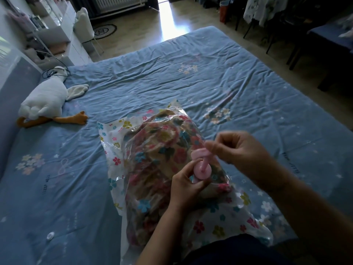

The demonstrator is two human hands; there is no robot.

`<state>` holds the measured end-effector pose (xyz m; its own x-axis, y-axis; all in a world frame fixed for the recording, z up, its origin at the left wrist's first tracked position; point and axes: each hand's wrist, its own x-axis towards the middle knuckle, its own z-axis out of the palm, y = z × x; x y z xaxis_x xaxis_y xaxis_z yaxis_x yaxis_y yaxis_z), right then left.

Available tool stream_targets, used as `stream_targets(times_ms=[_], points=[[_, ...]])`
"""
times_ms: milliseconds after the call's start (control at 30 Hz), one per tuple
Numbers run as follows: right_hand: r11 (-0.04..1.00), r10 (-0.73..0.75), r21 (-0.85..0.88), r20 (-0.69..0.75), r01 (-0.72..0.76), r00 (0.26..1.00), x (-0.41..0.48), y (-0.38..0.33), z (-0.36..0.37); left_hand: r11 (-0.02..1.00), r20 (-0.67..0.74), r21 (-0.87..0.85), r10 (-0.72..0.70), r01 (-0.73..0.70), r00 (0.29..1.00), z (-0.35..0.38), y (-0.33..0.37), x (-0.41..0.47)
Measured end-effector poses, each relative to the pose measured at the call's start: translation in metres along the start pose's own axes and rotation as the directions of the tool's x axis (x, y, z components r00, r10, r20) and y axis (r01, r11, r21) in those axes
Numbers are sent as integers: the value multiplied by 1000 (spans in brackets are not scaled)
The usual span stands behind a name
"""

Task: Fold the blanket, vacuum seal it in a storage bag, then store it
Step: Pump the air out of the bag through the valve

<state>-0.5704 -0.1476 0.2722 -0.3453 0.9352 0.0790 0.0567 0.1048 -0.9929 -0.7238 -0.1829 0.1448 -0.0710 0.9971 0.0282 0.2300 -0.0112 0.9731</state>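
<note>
A clear storage bag (pixel 215 224) printed with small flowers lies on the bed in front of me. Inside it is the folded floral blanket (pixel 156 155), beige with red, teal and pink flowers. A pink round valve (pixel 202 170) sits on top of the bag. My left hand (pixel 186 185) pinches the valve's base from below. My right hand (pixel 236 147) holds the pink cap (pixel 199 152) that hangs on a short strap just above the valve; the fingers are blurred.
The bed has a wrinkled blue sheet (pixel 191 83). A white plush goose (pixel 44 101) with orange feet lies at the left. A small clear disc (pixel 50 236) rests on the sheet near left. White shelves (pixel 51 33) and a chair (pixel 84 25) stand beyond the bed.
</note>
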Motion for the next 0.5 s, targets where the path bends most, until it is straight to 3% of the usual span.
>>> stream_targets(times_ms=[67,133,200,300,400,500], points=[[980,-90,177,10,87,996,3,-18,-4,1000,6,4,-6,6,1000,-1,0,0],[982,-75,178,19,70,997,3,-7,-2,1000,5,4,-7,7,1000,0,-1,-1],[998,63,9,21,-63,998,0,26,5,1000,13,0,2,-2,1000,1,-3,-1],[935,273,-239,11,-263,962,-8,69,8,1000,29,-25,8,-7,1000,2,-2,-5],[967,133,-218,-9,-132,991,-7,43,5,1000,27,-7,20,-20,999,1,1,-4],[998,-64,26,7,64,998,-2,-13,-2,1000,2,5,-1,1,1000,-2,0,0]])
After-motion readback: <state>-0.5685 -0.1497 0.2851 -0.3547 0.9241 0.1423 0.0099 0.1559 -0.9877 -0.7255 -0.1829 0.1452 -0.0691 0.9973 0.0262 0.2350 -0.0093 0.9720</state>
